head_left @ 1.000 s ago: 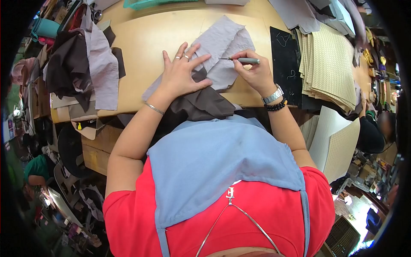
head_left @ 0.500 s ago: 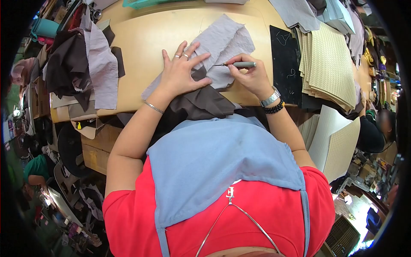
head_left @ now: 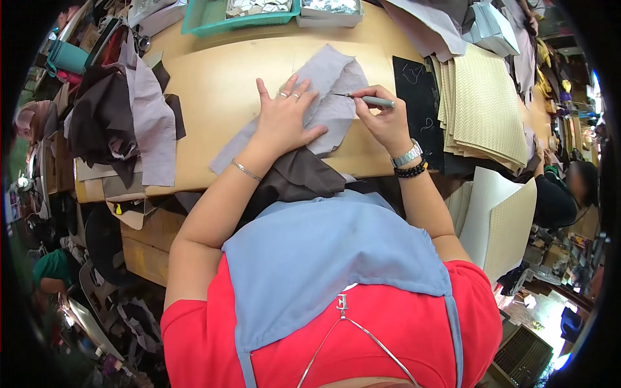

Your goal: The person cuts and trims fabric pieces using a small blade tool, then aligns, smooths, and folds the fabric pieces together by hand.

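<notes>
My left hand [head_left: 283,123] lies flat with fingers spread, pressing a pale grey-lilac cloth [head_left: 328,70] onto the table [head_left: 207,84]. The cloth is creased and lies in folded or overlapping layers; I cannot tell which. A dark brown cloth [head_left: 307,173] hangs over the table's front edge below that hand, against my apron. In my right hand [head_left: 390,127] is a slim pen-like tool [head_left: 378,101] with a grey handle and a thin dark tip. Its tip points left at the pale cloth; whether it touches is too small to tell.
A black sheet [head_left: 415,107] and a stack of cream woven-textured sheets [head_left: 482,107] lie to the right. At the left are dark cloths [head_left: 103,107] and pale strips. A teal tray [head_left: 242,27] and a white box [head_left: 330,19] stand at the back.
My right hand with the tool has shifted slightly right, and the tip has moved from the middle of the pale cloth toward its upper right. The camera view has tilted, showing more of the back tray.
</notes>
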Available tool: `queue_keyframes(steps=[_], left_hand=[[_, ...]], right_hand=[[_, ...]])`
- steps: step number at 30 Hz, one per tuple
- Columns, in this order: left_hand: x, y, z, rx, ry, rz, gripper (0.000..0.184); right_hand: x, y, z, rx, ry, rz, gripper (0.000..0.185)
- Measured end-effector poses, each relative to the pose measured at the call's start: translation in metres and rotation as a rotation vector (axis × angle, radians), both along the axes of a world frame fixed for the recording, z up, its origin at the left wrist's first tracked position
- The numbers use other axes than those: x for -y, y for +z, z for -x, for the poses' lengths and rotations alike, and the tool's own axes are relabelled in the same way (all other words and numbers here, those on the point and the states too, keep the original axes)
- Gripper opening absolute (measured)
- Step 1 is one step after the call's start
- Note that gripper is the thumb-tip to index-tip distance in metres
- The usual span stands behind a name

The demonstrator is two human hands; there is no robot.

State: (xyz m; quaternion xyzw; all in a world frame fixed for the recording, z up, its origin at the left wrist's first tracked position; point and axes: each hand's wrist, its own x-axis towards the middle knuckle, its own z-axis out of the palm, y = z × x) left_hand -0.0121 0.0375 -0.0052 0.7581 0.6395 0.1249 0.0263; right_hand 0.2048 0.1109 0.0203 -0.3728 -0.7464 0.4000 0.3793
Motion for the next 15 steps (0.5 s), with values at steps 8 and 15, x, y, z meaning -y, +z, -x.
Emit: queue_keyframes(steps=[8, 15], left_hand=[[-0.005, 0.000, 0.003, -0.034, 0.002, 0.113, 0.092], [-0.003, 0.001, 0.000, -0.002, 0.046, 0.144, 0.105]], right_hand=[[-0.004, -0.009, 0.004, -0.008, 0.023, 0.015, 0.011], [-0.002, -0.010, 0.005, 0.043, 0.034, 0.069, 0.012]])
